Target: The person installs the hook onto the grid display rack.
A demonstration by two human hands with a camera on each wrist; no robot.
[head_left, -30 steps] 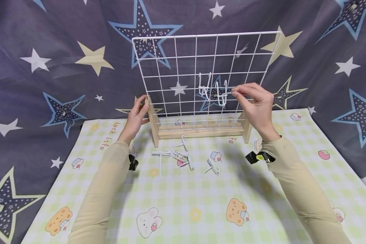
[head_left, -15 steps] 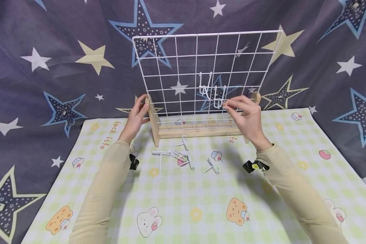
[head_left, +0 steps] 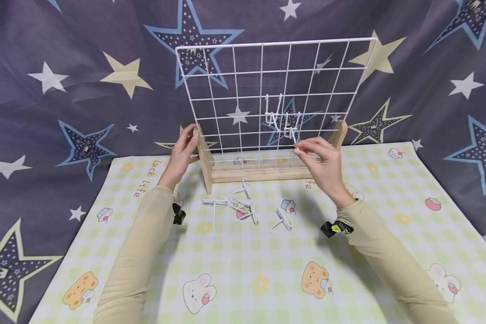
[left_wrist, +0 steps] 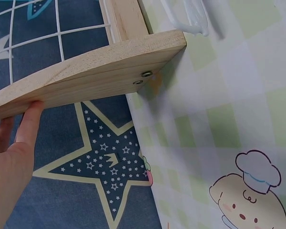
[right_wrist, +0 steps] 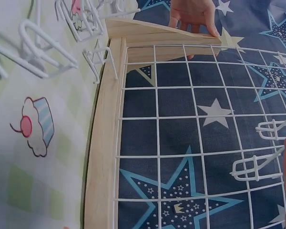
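A white wire grid panel (head_left: 261,71) stands in a wooden base with two wooden side posts. My left hand (head_left: 180,155) holds the left post (head_left: 204,159), thumb in front and fingers behind; fingers (left_wrist: 29,126) also show against its outer face in the left wrist view. My right hand (head_left: 323,164) pinches the front end of a white wire hook (head_left: 290,130) that sits against the grid. Up and left of it, another white hook (head_left: 271,117) hangs on the grid. In the right wrist view the pinched hook (right_wrist: 250,169) shows its frame at the wires.
Several loose white hooks (head_left: 249,213) lie in front of the base, some tangled together. One more hook (head_left: 282,220) lies apart to their right. A checked cloth (head_left: 235,256) covers the table, and a dark star-patterned curtain (head_left: 117,27) hangs behind.
My right hand has moved left and down with the hook, whose frame now sits lower against the grid. The left hand stays on the post.
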